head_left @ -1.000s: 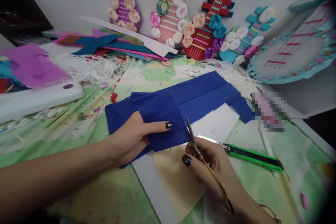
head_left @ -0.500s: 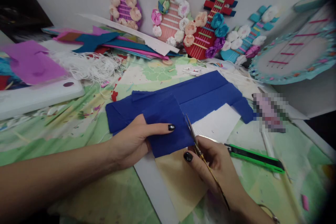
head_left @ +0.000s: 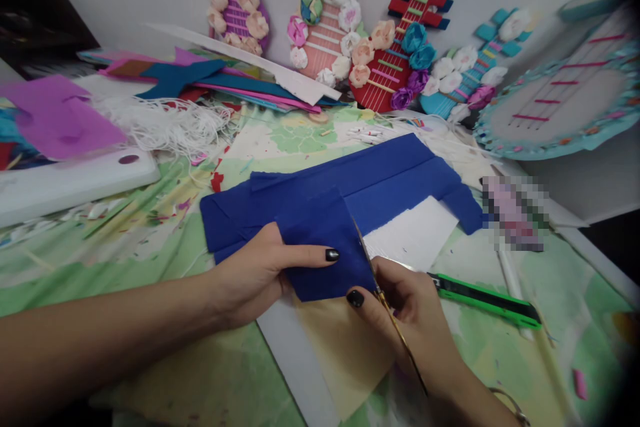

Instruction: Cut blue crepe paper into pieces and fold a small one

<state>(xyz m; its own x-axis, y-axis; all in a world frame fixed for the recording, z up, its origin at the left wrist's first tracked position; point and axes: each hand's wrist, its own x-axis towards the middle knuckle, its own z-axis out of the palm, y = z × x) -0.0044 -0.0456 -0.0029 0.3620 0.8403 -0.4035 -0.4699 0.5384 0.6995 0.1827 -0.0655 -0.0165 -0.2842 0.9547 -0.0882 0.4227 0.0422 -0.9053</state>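
My left hand (head_left: pixel 263 270) pinches a piece of dark blue crepe paper (head_left: pixel 320 220), thumb stretched across its top and fingers hidden below. In my right hand (head_left: pixel 415 307) are scissors (head_left: pixel 383 297) with gold-coloured handles. Their blades lie along the right edge of the blue piece and look closed or nearly so. Behind it, a longer folded strip of blue crepe paper (head_left: pixel 400 177) lies on the table. Underneath are a tan sheet (head_left: pixel 345 353) and white board (head_left: pixel 293 360). A green utility knife (head_left: pixel 487 298) rests just right of my right hand.
Several decorated paper guitars (head_left: pixel 387 73) lean on the wall at the back. White string (head_left: pixel 175 123), coloured sheets (head_left: pixel 185 77) and a white board with a hole (head_left: pixel 75 180) are at left. A green patterned cloth (head_left: pixel 190 373) covers the table. A pink chalk-like stick (head_left: pixel 579 383) lies at right.
The scissor blades have drawn closer together along the paper's right edge. My left hand and the blue piece have shifted slightly right, and the piece's lower edge has tilted.
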